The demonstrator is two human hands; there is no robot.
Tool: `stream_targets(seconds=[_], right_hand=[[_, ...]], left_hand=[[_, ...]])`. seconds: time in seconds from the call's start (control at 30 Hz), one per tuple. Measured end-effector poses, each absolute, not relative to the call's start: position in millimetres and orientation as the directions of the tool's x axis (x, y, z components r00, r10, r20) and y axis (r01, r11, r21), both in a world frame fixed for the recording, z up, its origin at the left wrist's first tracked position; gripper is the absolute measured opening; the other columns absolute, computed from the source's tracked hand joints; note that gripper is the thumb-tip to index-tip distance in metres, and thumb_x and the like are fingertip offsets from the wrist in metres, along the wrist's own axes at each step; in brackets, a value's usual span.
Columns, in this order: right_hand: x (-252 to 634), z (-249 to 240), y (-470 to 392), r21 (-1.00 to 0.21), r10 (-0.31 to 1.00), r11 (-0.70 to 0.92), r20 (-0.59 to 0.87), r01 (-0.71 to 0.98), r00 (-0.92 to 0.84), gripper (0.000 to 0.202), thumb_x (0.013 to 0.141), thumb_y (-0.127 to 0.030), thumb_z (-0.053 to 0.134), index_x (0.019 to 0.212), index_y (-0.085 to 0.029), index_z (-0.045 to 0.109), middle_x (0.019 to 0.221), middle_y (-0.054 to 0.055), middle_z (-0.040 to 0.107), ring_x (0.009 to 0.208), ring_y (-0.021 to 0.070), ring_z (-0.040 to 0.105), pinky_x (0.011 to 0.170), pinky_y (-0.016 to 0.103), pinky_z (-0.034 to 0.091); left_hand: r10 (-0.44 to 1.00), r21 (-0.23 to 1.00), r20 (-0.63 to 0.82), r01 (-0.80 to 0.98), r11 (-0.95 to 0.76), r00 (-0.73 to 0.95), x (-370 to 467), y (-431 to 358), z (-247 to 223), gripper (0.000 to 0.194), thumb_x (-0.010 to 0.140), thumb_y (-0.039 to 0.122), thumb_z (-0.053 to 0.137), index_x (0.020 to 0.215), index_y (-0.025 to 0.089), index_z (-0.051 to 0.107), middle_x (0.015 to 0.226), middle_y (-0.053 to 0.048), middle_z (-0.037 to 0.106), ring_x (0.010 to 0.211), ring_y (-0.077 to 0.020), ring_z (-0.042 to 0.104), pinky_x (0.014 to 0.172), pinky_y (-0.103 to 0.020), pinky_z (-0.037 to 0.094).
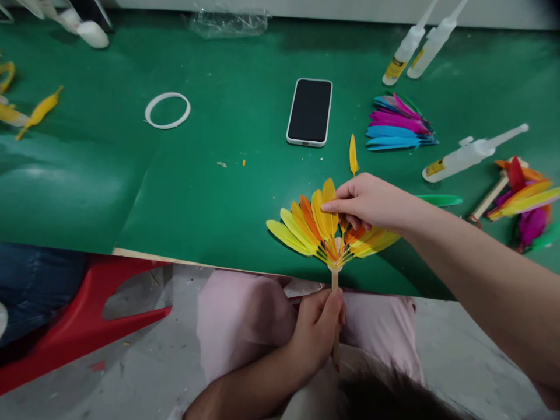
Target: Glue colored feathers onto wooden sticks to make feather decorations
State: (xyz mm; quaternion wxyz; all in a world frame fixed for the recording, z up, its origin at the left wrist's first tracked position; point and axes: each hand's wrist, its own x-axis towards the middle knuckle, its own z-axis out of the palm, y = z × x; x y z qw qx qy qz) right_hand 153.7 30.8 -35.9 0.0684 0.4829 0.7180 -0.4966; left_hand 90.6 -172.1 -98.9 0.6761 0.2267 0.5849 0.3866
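My left hand (318, 324) is wrapped round a thin wooden stick (335, 281), below the table's front edge. From the stick's round top spreads a fan of yellow and orange feathers (308, 219). Above the fan, my right hand (365, 201) pinches an orange-yellow feather (329, 191) near the fan's middle; its fingers cover part of the right side. A single small yellow feather (353, 154) lies just beyond my right hand. A green feather (440, 200) shows behind my right forearm.
On the green table (219, 210) lie a phone (310, 112), a white ring (167, 111), blue and magenta feathers (398, 125), glue bottles (459, 160) and mixed feathers (525, 192) at right. Clear plastic (230, 23) is at the back; a red chair (87, 318) stands front left.
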Motion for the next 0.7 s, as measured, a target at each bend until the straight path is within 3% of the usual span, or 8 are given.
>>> stream_targets(seconds=[0.23,0.37,0.53,0.7], right_hand=[[154,-33,30,-0.656,0.614,0.033,-0.582,0.754,-0.533,0.035,0.076,-0.042,0.056,0.053,-0.018,0.050,0.038,-0.003,0.050,0.031,0.0072,0.046,0.034,0.020,0.033],[156,-30,31,-0.601,0.667,0.109,-0.546,0.792,-0.506,0.036,0.073,-0.051,0.057,0.057,-0.018,0.056,0.038,-0.003,0.049,0.032,0.0076,0.044,0.037,0.022,0.032],[163,-21,27,-0.498,0.820,0.276,-0.324,0.822,-0.471,0.035,0.076,-0.049,0.054,0.065,-0.018,0.065,0.049,0.000,0.056,0.042,0.0087,0.046,0.045,0.025,0.032],[184,-13,18,-0.460,0.901,0.343,-0.085,0.819,-0.425,0.027,0.079,-0.044,0.053,0.073,-0.021,0.067,0.061,0.000,0.063,0.049,0.0104,0.050,0.050,0.026,0.033]], left_hand=[[0.792,0.764,-0.611,-0.249,0.596,0.020,90,-173,-100,0.052,0.083,0.057,0.036,0.051,0.017,0.040,0.044,0.004,0.036,0.041,-0.0069,0.032,0.042,-0.022,0.022],[0.793,0.766,-0.609,-0.245,0.595,0.020,90,-174,-101,0.051,0.084,0.057,0.036,0.051,0.017,0.041,0.045,0.004,0.036,0.042,-0.0068,0.032,0.042,-0.022,0.023],[0.795,0.763,-0.606,-0.271,0.587,0.016,91,-175,-102,0.051,0.083,0.057,0.037,0.052,0.017,0.041,0.045,0.005,0.035,0.043,-0.0067,0.032,0.042,-0.021,0.022],[0.795,0.760,-0.606,-0.284,0.585,0.016,90,-174,-102,0.052,0.082,0.059,0.038,0.052,0.017,0.041,0.044,0.005,0.035,0.042,-0.0062,0.031,0.041,-0.020,0.022]])
